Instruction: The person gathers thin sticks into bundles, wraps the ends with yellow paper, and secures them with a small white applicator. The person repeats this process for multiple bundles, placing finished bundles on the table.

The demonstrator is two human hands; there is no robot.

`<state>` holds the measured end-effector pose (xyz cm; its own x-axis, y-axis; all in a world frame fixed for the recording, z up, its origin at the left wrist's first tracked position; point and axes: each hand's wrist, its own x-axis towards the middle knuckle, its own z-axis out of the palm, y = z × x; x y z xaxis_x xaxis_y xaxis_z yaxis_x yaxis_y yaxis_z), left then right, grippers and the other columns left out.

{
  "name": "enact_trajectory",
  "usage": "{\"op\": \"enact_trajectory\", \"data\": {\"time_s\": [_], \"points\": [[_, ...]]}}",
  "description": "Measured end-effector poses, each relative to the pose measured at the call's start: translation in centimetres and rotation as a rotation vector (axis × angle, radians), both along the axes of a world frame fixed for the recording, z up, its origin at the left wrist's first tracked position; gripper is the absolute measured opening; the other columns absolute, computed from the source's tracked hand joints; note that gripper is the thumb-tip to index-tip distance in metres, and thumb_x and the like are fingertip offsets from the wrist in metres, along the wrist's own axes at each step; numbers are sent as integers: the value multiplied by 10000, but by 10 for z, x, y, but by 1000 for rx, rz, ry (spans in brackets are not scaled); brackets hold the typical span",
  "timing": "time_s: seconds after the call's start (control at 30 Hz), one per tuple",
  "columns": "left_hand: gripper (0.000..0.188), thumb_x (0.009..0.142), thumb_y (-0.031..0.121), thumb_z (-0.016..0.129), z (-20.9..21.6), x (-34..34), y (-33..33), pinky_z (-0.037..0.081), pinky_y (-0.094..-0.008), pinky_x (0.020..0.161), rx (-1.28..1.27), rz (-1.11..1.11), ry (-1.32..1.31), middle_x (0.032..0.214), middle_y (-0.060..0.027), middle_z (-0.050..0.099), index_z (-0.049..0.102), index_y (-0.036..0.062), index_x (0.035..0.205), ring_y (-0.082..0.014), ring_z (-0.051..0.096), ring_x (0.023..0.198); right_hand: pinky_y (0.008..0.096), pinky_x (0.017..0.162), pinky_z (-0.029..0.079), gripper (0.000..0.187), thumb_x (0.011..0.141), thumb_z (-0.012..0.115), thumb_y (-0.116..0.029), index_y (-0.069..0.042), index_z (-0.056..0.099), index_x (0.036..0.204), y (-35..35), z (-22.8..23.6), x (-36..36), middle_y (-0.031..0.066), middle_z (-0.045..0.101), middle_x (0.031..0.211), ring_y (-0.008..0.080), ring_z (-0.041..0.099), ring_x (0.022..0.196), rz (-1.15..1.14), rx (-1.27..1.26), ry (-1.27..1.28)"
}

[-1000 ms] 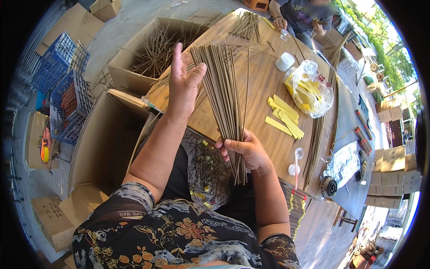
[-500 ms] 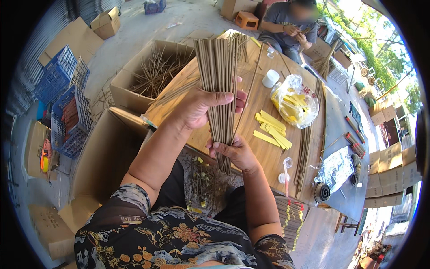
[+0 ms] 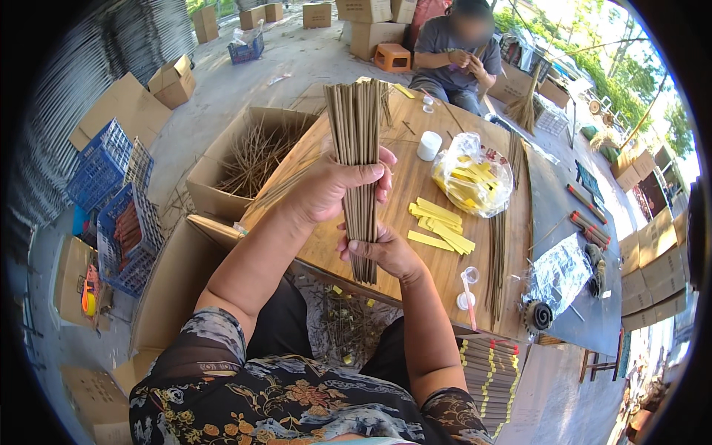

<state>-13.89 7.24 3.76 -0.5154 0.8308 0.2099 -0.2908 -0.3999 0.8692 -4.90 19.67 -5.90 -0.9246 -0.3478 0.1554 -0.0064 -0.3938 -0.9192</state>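
Note:
I hold a bundle of thin brown sticks upright in front of me, over the near edge of the wooden table. My left hand is closed round its middle, thumb across the front. Lower down, my right hand grips the bundle near its bottom end, thumb also in front. The tops of the sticks fan out slightly and lie nearly level. To the right on the table are flat yellow strips and a clear plastic bag holding more of them.
At the left, an open carton contains loose sticks. A white jar, a row of long sticks and a red-handled utensil lie on the table. Another person sits across it. Blue crates stand far left.
My view has tilted up slightly. The bundle looks narrower and more even, and the single long stick slanting beside it no longer shows. Both hands keep their hold.

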Motion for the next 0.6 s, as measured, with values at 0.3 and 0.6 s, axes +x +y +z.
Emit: {"op": "enact_trajectory", "data": {"time_s": [0.3, 0.6], "points": [[234, 760, 98, 645, -4, 14, 10, 475, -278, 637, -74, 99, 230, 755, -56, 561, 566, 11, 962, -141, 555, 703, 251, 777, 444, 221, 763, 665, -47, -30, 590, 970, 4, 1, -9, 5, 601, 877, 104, 554, 834, -253, 131, 8], [316, 745, 103, 663, -20, 14, 10, 486, -290, 643, -101, 39, 143, 774, -66, 570, 531, -6, 1010, -164, 565, 733, 248, 765, 446, 184, 765, 661, -42, -28, 600, 938, -1, -7, -14, -1, 602, 849, 104, 557, 815, -273, 155, 18]]}}
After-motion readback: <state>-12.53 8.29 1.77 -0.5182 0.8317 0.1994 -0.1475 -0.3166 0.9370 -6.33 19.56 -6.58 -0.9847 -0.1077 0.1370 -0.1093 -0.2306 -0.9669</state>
